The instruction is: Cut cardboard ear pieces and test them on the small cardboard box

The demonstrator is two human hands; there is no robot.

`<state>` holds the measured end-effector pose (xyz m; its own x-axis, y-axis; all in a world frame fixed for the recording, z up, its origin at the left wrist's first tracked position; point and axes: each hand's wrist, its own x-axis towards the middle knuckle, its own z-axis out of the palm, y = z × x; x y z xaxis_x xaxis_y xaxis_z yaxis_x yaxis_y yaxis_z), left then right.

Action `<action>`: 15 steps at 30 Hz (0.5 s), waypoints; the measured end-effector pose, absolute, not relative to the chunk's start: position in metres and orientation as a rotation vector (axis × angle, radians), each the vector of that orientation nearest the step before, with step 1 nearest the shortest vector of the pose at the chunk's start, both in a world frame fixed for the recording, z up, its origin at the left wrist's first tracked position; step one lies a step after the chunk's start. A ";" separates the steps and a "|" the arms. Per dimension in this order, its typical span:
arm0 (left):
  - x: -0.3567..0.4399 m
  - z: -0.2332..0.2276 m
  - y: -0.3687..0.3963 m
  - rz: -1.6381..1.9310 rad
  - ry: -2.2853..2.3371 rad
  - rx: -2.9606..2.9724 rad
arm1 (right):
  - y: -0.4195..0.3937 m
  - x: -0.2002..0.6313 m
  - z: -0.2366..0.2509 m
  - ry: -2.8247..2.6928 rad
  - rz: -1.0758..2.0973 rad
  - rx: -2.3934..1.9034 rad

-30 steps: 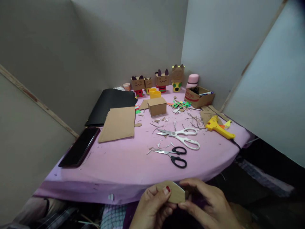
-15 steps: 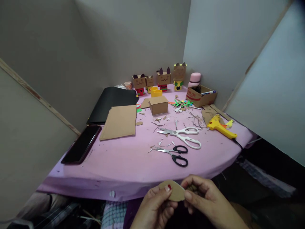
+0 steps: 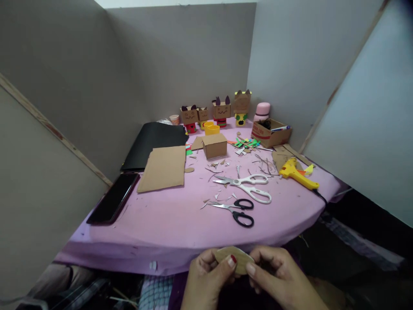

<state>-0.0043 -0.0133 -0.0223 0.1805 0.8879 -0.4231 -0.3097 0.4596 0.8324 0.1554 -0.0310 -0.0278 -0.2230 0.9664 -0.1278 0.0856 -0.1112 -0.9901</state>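
Left hand [image 3: 206,280]: closed in a pinch, thumb on top of a small rounded cardboard piece [image 3: 235,258], at 6 o'clock below the near edge of the pink table [image 3: 167,219].
Right hand [image 3: 274,275]: fingertips closed on the same piece from its right end; whatever else it may hold is hidden.
Cardboard piece: held off the table, over the lap, between both hands.
Black-handled scissors [image 3: 234,211]: at 12 o'clock from the hands, blades pointing to 9 o'clock.
White-handled scissors [image 3: 247,187]: just beyond, near small offcuts.
Yellow glue gun [image 3: 297,174]: at 2 o'clock, cord trailing over the edge.
Risk, as judged: the piece is small and thin; uneven pressure could crease it, or a loosened pinch could drop it into the dark gap under the table. Reaching forward blindly could meet the blades.
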 end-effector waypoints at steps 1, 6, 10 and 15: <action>-0.005 -0.022 -0.013 0.938 1.050 0.684 | -0.031 0.157 -0.025 -1.419 1.374 -1.265; -0.012 -0.016 -0.011 0.865 0.948 0.765 | -0.033 0.164 -0.010 -1.717 1.044 -1.304; -0.015 -0.011 -0.011 0.783 0.978 0.837 | -0.034 0.168 -0.002 -1.823 0.958 -1.270; -0.015 -0.016 -0.010 0.803 1.038 0.855 | -0.029 0.167 -0.006 -1.872 0.904 -1.262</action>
